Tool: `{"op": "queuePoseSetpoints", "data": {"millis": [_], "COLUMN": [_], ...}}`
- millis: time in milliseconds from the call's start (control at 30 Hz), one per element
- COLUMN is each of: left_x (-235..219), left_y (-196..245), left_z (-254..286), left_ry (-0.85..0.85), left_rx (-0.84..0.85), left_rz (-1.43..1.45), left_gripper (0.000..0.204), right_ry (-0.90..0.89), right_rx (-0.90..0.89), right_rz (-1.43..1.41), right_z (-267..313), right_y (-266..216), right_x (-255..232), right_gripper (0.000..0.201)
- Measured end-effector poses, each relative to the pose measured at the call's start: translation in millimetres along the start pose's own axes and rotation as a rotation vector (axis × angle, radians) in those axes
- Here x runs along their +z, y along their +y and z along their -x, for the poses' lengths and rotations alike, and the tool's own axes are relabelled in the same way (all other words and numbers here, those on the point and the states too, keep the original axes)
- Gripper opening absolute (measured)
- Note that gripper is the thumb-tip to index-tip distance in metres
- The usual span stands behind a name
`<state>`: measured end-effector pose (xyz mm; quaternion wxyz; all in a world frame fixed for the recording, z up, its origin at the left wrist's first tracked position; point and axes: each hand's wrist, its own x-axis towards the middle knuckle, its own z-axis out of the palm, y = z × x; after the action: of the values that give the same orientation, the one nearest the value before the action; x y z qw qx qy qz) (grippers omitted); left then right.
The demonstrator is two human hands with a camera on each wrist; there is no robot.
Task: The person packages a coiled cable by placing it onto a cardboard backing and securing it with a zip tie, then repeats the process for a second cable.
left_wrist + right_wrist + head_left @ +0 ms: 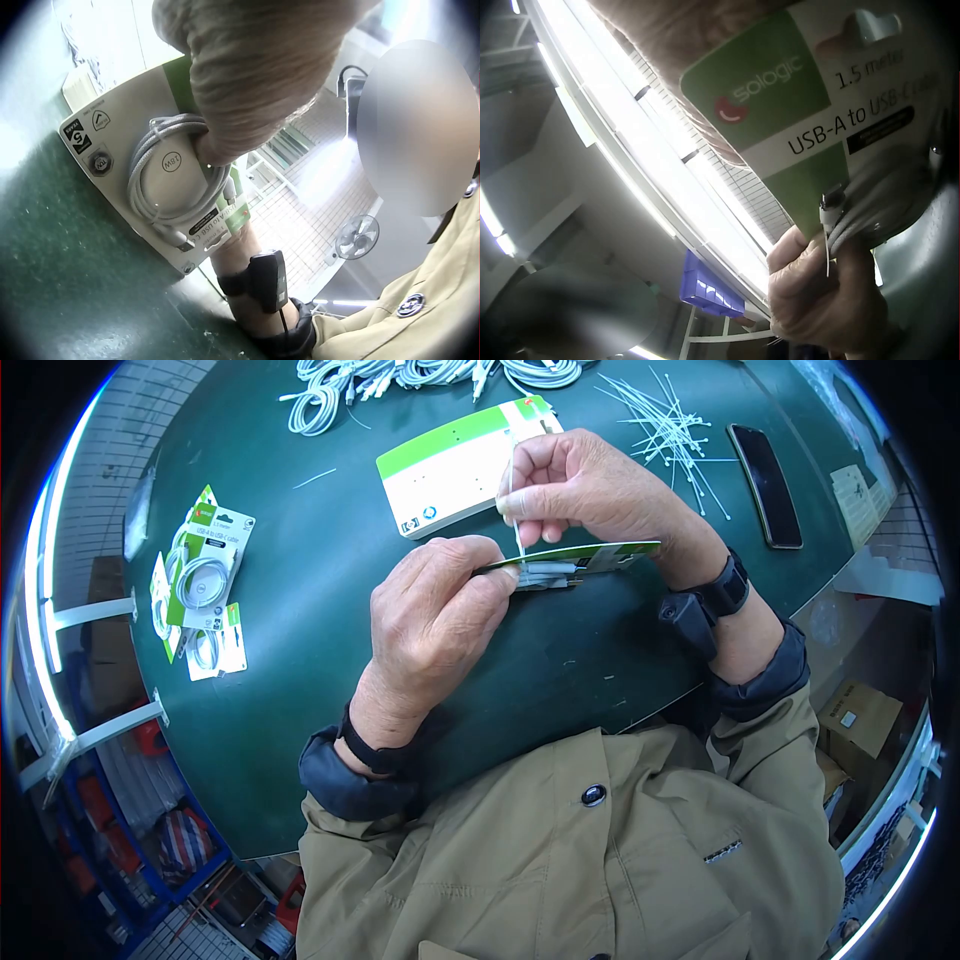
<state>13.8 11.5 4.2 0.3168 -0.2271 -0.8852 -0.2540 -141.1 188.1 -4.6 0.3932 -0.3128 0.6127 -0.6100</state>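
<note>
A green and white cable card (610,553), printed "USB-A to USB-C" in the right wrist view, is held nearly edge-on by the left hand (435,605), thumb on the coiled grey cable (548,574). Above the card, the right hand (590,485) pinches a thin white tie (516,525) between thumb and fingers; its lower end meets the card. In the left wrist view the coil (139,180) lies against the card (112,142), with the left hand (255,67) across it. The right wrist view shows a short tie end beside the plug (831,210).
Behind the hands lies a stack of white and green cards (440,470). Carded cables (205,585) are at left, loose grey cables (400,372) at the back, scattered white ties (670,435) and a phone (765,485) at right. One tie (315,478) lies alone.
</note>
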Motion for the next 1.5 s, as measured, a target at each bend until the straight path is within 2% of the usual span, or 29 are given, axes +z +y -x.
{"op": "queuePoseSetpoints", "data": {"millis": [133,167,233,300,400,500,633,733,933,1033,1133,1167,1267,1333,1433,1500], "left_x": [-4.2,-5.0,-5.5,-11.4,-11.6,-10.4,-7.5,-6.3,-5.6,-4.5,-6.6,-7.7,-9.8,-14.7,-21.3,-19.3], "left_y": [1.0,1.7,2.0,4.5,7.3,9.0,7.9,7.0,8.8,9.8,9.0,8.1,7.4,10.2,11.8,9.1], "left_z": [-1.5,-2.4,-4.1,-1.2,-5.9,-11.3,-9.0,-8.1,-10.3,-11.6,-13.0,-9.1,-4.3,0.2,4.3,8.7], "left_ry": [-0.035,-0.037,-0.043,-0.096,-0.09,-0.098,-0.108,-0.101,-0.093,-0.073,-0.071,-0.075,-0.023,-0.01,-0.065,-0.055], "left_rx": [-0.015,-0.015,-0.015,-0.02,0.001,0.009,0.021,0.024,0.005,-0.001,-0.032,-0.066,-0.175,-0.327,-0.564,-0.724], "left_rz": [0.009,0.0,-0.017,-0.041,-0.044,-0.018,0.037,0.055,0.044,0.039,0.098,0.103,0.175,0.242,0.313,0.397], "left_gripper": [0.026,0.025,0.023,0.028,0.027,0.026,0.026,0.027,0.027,0.027,0.027,0.027,0.024,0.02,0.019,0.013], "right_ry": [-0.161,-0.155,-0.185,-0.15,-0.113,-0.262,-0.187,-0.153,-0.252,-0.305,-0.306,-0.315,-0.192,0.008,0.279,0.227], "right_rx": [-0.011,0.004,0.036,0.07,0.096,0.064,0.062,0.13,0.122,0.077,0.06,0.067,0.067,0.021,-0.248,-0.436], "right_rz": [0.0,-0.11,-0.146,-0.162,-0.239,0.045,-0.106,-0.199,0.02,-0.121,-0.109,-0.072,0.031,0.033,0.09,0.321], "right_z": [0.2,1.9,-0.1,-0.3,2.6,1.5,6.2,3.9,-0.5,-0.4,-1.5,-3.7,-5.2,-4.4,-0.3,4.3], "right_y": [-1.7,-2.1,-1.4,-3.8,-5.5,-2.1,-10.8,-7.6,-4.7,-1.6,-1.7,-1.3,-5.5,-11.5,-17.9,-22.2], "right_x": [-1.4,0.5,-0.3,1.1,2.3,-2.0,0.2,-1.0,-4.3,-5.1,-3.4,-4.0,-9.9,-17.2,-26.2,-18.1], "right_gripper": [0.01,0.012,0.012,0.016,0.02,0.022,0.02,0.02,0.024,0.023,0.027,0.028,0.025,0.022,0.022,0.025]}}
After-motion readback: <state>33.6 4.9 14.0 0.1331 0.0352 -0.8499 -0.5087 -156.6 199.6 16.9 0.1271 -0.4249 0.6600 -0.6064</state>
